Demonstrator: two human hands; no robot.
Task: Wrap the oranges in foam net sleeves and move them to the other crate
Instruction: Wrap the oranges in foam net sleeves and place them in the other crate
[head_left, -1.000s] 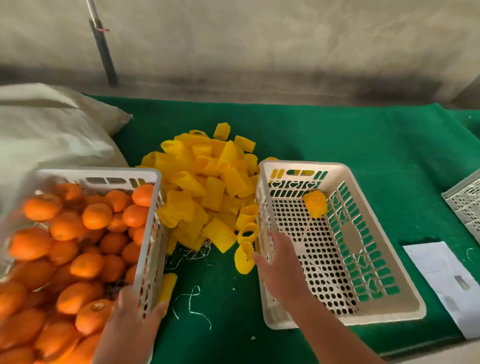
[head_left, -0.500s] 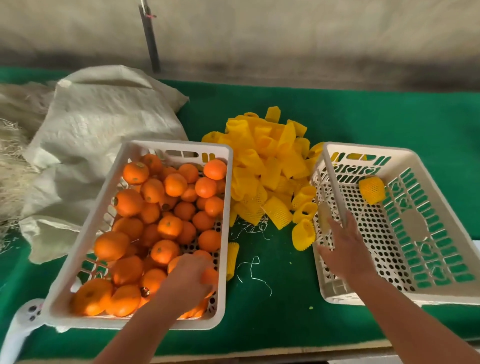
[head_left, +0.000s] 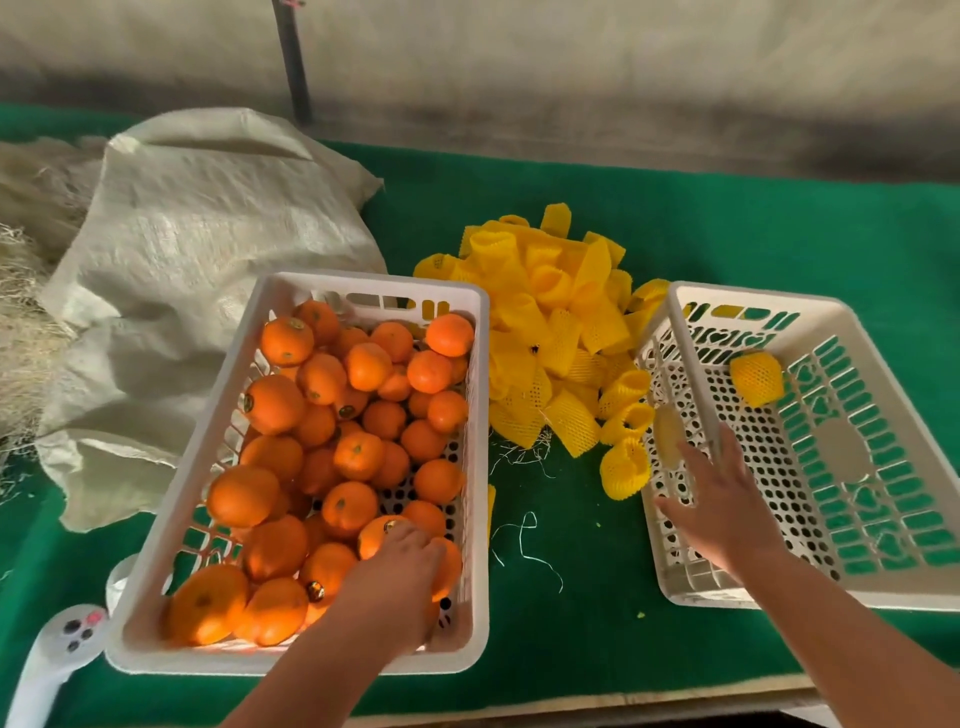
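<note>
The left hand (head_left: 400, 577) curls over one orange (head_left: 382, 535) at the near right corner of the full crate (head_left: 291, 657). The right hand (head_left: 722, 499), fingers spread and relaxed, hovers over the second crate's (head_left: 691, 332) left rim; that crate holds one wrapped orange (head_left: 757, 378). One pile of sleeves (head_left: 550, 332) lies between the two crates.

I'm at a fruit-packing station: a green-felted worktop (head_left: 727, 218) against a bare wall, white plastic crates (head_left: 478, 467), loose oranges (head_left: 358, 452), foam net sleeves (head_left: 550, 332), a woven sack (head_left: 197, 249).
</note>
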